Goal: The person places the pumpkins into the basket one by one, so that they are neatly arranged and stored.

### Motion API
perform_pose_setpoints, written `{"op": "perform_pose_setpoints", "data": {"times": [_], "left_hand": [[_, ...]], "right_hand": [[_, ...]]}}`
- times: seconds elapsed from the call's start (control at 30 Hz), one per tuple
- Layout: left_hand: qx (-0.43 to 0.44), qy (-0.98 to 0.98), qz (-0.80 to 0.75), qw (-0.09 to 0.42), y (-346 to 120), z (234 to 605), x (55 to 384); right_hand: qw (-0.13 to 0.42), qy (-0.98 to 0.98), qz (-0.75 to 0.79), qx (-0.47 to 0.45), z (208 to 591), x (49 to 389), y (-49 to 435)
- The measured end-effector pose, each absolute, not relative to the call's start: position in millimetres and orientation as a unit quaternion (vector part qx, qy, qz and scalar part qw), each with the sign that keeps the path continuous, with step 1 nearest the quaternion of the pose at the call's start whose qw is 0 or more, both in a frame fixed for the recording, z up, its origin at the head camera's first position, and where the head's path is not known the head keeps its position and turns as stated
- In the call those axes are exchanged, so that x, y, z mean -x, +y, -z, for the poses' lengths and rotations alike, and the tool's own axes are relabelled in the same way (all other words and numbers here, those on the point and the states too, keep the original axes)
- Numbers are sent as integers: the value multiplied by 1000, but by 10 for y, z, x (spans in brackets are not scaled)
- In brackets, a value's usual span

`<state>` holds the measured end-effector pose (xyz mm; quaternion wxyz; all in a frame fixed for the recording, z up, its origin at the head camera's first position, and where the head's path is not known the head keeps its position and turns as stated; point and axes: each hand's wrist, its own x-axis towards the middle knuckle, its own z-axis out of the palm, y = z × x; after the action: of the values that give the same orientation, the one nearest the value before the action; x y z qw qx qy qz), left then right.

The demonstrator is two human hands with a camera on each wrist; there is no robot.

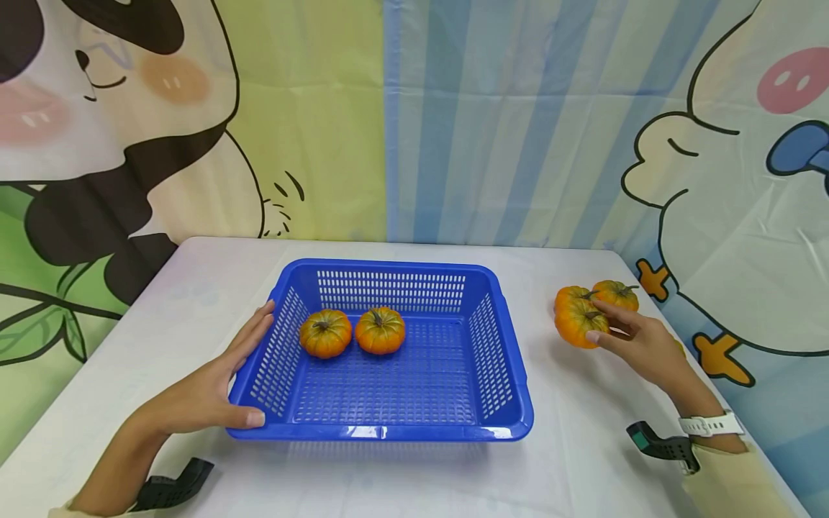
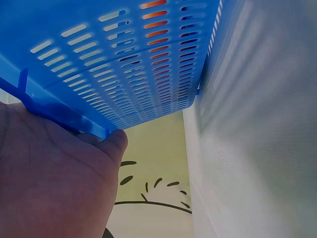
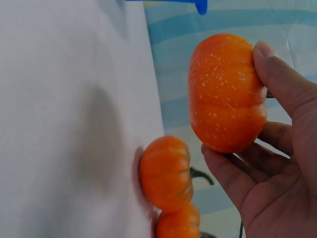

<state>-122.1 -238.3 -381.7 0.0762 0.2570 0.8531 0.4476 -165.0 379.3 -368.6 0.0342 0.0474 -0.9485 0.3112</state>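
A blue plastic basket [image 1: 414, 432] with slotted walls stands on the table, two small orange pumpkins [image 1: 325, 334] [image 1: 380, 331] inside on its left half. Against its left side rests my left hand [image 1: 206, 392], fingers straight along the rim and thumb over the near corner. My right hand [image 1: 644, 347], right of the basket, pinches another pumpkin [image 3: 228, 94] between thumb and fingers. This one is off the table, its speckled underside turned to the right wrist camera. Just behind it sit two more pumpkins [image 3: 166, 173] [image 3: 179, 223].
White cloth covers the table [image 1: 544, 460], whose right edge runs close to my right forearm. A curtain [image 1: 492, 144] with cartoon animals hangs behind. A yellowish sliver [image 1: 680, 348] shows beside my right wrist, mostly hidden.
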Motion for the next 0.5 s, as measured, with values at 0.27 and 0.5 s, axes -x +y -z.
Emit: {"op": "perform_pose_setpoints", "data": {"times": [0.27,0.5], "left_hand": [[-268,851,-446,72,-2392,3814,1217],[-266,850,-447,74,-2387,3825,1215]], "right_hand": [[45,-926,-363,-91,3513,1724,3526],[57,-905,-396,-148,3462,1797,3273]]}}
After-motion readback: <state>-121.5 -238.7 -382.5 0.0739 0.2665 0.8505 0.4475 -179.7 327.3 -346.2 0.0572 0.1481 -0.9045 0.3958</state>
